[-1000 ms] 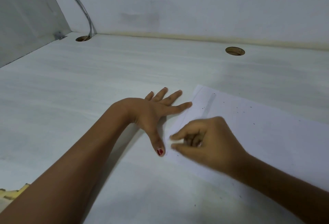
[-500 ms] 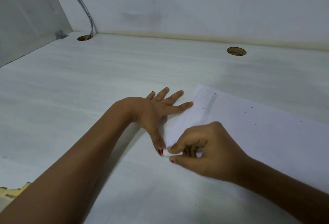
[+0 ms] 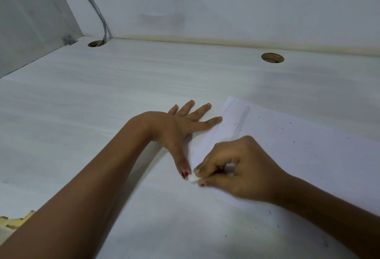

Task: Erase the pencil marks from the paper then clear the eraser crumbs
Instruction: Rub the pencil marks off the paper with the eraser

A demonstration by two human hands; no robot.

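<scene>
Matt white paper [image 3: 298, 156]; desk [image 3: 102, 114] looks like pale, matt wood-grain laminate.

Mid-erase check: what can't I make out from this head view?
Eraser: only a white tip shows; the right hand pinching it covers the rest.
Paper: its right side is cut off by the frame edge, its near part hidden under the right forearm.
Pencil marks under the right hand: hidden.
Specks: too small to tell crumbs from marks.
Yellow thing, bottom left: cut off by the frame and left arm.
</scene>
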